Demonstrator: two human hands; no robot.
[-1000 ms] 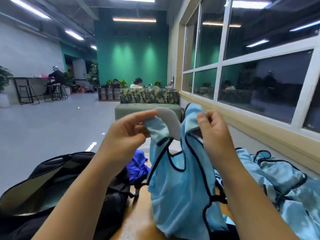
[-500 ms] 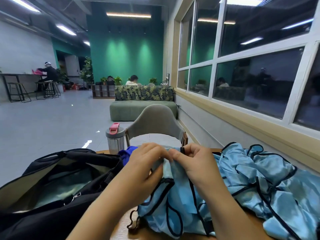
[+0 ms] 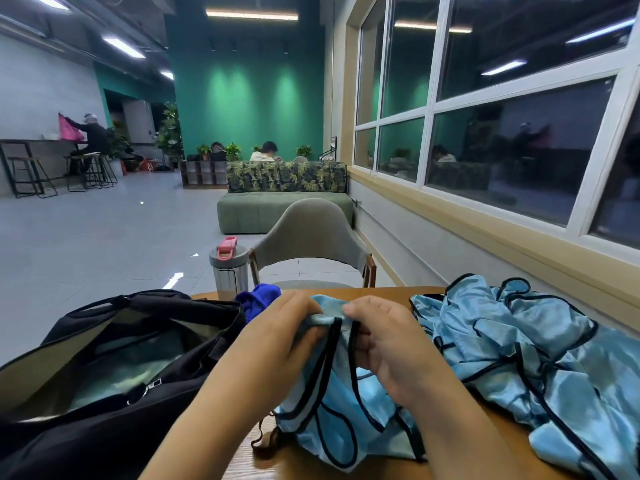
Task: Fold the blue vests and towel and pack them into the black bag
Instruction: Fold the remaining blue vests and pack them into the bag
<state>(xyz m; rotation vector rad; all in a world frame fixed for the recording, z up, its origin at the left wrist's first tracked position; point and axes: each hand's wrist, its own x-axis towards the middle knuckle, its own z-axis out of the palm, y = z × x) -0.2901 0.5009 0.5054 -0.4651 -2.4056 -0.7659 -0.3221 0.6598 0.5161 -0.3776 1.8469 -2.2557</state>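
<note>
A light blue vest with black trim [image 3: 341, 414] lies bunched on the wooden table [image 3: 381, 294] in front of me. My left hand [image 3: 277, 344] and my right hand [image 3: 388, 344] both pinch its top edge, side by side, low over the table. More light blue vests [image 3: 540, 355] lie in a crumpled heap to the right. A dark blue towel [image 3: 258, 299] peeks out behind my left hand. The black bag [image 3: 104, 375] stands open at the left, with light fabric showing inside.
A grey water bottle with a pink lid [image 3: 229, 268] stands at the table's far edge beside the bag. A grey chair [image 3: 313, 237] faces me across the table. A wall with windows runs along the right.
Both hands have come down from chest height to the table with the vest, and moved close together. The vest now rests bunched on the table instead of hanging.
</note>
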